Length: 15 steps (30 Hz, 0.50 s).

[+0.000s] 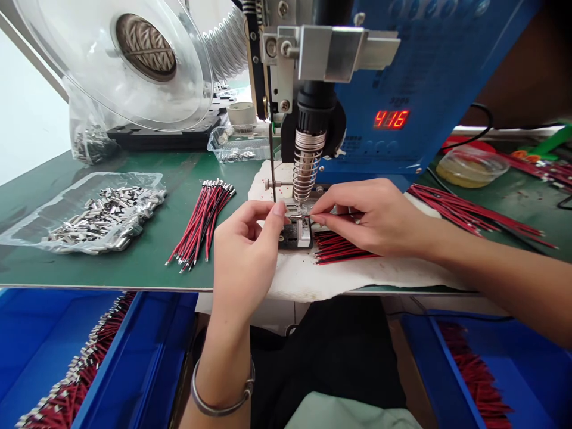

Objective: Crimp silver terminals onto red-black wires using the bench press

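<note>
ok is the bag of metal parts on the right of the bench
No, the bag of metal parts lies at the left of the green bench.

Left of the fingers, a bundle of red and black wires; farther left, a clear bag of metal caps. Behind, a clear reel. Below, blue bins. Far right, a plastic bowl.

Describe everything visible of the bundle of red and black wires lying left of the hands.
The wire bundle is a loose sheaf of thin red and black insulated leads of like length, lying flat on the green mat, fanning toward the near edge. Its far ends carry small silvery tips. Nothing holds it; the left hand is beside it, apart.
</note>
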Available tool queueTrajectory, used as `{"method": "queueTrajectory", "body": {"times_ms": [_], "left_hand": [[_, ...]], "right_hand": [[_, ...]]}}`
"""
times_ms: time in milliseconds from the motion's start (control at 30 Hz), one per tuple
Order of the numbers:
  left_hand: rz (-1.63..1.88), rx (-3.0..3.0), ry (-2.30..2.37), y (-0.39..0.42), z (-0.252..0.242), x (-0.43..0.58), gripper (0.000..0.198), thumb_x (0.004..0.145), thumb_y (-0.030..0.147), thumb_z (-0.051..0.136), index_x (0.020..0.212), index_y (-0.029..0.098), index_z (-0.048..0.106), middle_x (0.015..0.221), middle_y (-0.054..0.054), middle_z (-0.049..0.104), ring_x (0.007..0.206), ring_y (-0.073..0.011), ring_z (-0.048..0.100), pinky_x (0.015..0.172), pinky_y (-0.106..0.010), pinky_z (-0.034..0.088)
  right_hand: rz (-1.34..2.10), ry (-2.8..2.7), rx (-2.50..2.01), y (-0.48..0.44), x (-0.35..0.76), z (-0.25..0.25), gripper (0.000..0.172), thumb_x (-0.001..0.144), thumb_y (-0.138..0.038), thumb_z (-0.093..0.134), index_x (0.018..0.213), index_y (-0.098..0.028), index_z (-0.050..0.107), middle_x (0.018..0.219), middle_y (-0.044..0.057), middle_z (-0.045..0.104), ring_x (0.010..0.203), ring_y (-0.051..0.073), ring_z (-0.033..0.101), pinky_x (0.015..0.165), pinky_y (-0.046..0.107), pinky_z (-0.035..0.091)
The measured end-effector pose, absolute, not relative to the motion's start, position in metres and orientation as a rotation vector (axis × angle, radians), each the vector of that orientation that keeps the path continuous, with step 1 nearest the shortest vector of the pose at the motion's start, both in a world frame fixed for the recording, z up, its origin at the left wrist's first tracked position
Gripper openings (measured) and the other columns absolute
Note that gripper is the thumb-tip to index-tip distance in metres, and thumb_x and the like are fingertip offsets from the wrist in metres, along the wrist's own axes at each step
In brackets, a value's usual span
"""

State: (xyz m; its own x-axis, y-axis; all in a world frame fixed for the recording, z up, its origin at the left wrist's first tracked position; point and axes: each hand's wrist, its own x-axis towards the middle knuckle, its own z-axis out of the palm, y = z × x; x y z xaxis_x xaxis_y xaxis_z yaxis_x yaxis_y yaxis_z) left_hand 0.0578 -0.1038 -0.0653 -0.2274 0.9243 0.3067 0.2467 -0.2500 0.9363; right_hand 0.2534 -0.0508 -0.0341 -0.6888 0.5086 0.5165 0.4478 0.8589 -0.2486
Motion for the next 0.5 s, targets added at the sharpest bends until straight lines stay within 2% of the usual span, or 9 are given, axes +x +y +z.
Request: {"method": "queueTrajectory", "body": {"times_ms": [333,500], "left_hand": [[1.514,1.463,1.416,-0.1044,-0.0642,0.0583,0.026,0.090,0.044,0.067,0.085,0.020,0.073,0.088,-0.005,0.073,0.075,-0.0152,0.062,0.056,-0.024,0.041],[1.513,1.481,1.450,-0.1047,-0.0629,0.0585,0.028,0.091,0.041,0.065,0.076,0.018,0.070,0.081,-0.003,0.070,0.065,-0.0125,0.055,0.052,-0.024,0.037]], "right_hand": [[0.142,-2.442,-0.667,-0.0501,0.2532,-0.0350,0.010,0.093,-0.018,0.060,0.091,-0.016,0.069,0.080,-0.001,0.072,0.060,0.009,0.058,0.059,0.024,0.043],[0.134,-2.444,-0.665,-0.0504,0.2538,-0.0346,0.009,0.093,-0.017,0.060,0.091,-0.016,0.069,0.081,0.000,0.072,0.061,0.009,0.058,0.060,0.023,0.044]]}}
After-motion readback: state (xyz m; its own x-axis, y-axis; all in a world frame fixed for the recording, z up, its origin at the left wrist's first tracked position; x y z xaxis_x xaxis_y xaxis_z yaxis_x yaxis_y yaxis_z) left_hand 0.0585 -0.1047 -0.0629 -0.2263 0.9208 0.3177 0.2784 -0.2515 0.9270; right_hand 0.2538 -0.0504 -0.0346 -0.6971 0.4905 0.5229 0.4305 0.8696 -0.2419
